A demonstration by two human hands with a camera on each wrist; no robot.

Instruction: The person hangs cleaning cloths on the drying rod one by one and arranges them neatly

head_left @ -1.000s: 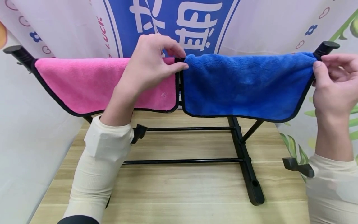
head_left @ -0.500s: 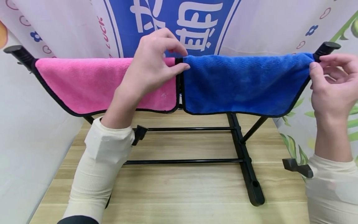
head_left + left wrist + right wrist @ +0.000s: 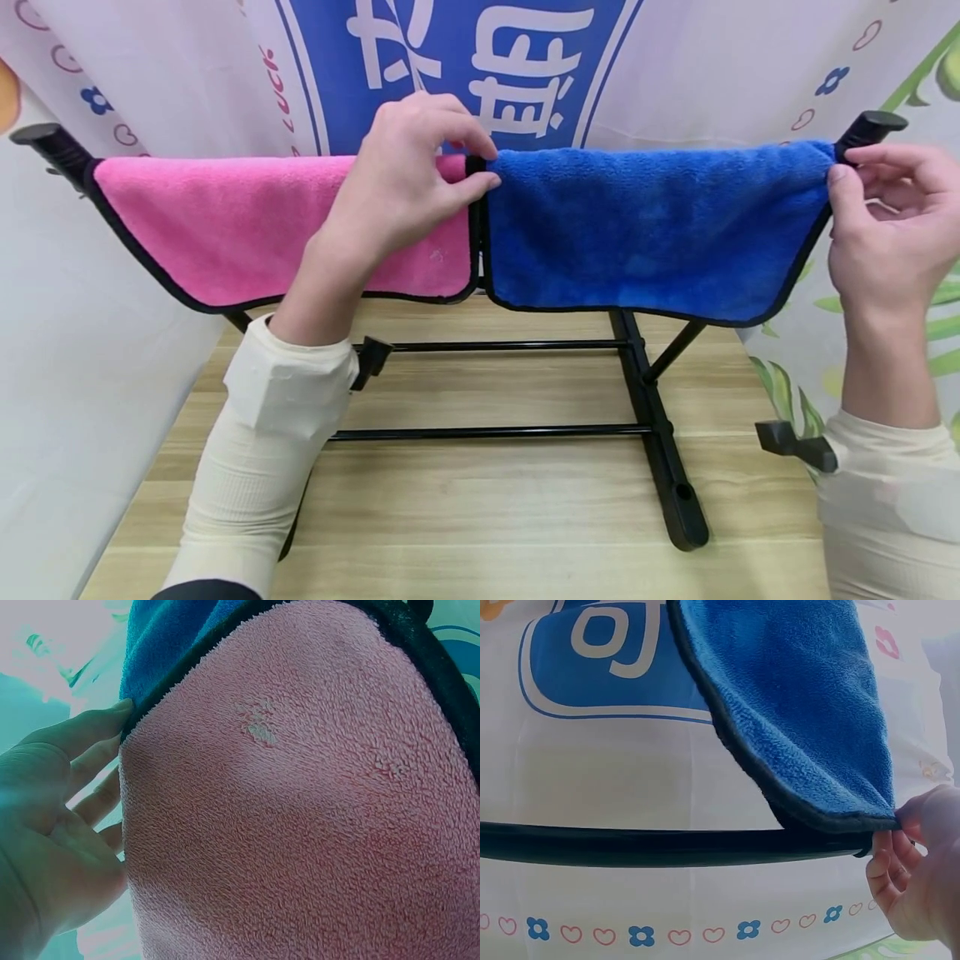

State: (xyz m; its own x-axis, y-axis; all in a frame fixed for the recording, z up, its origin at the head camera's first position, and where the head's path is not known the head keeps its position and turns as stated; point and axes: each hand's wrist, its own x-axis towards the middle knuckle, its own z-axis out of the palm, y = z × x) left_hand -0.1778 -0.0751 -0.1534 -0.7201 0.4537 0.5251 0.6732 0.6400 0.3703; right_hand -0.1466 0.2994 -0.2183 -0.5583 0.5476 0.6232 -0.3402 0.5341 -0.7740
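Observation:
A blue towel (image 3: 645,233) with black edging hangs over the top bar of a black rack, on the right half. My left hand (image 3: 405,167) pinches its upper left corner between thumb and forefinger. At the other end, my right hand (image 3: 896,217) pinches the towel's upper right edge beside the bar end; the right wrist view shows thumb and fingers on that black border. A pink towel (image 3: 217,225), also edged in black, drapes over the left half, partly covered by my left hand and forearm. In the left wrist view the pink towel (image 3: 300,795) covers most of the picture.
The black rack (image 3: 660,433) stands on a wooden table (image 3: 510,517), with two crossbars low down. Its capped bar ends (image 3: 37,133) stick out past both towels. A printed curtain (image 3: 675,75) hangs close behind.
The right hand has shifted slightly left along with the blue towel's right edge. The blue towel's lower edge rose, then dropped again, and its top fold lies smoother. The pink towel stays put.

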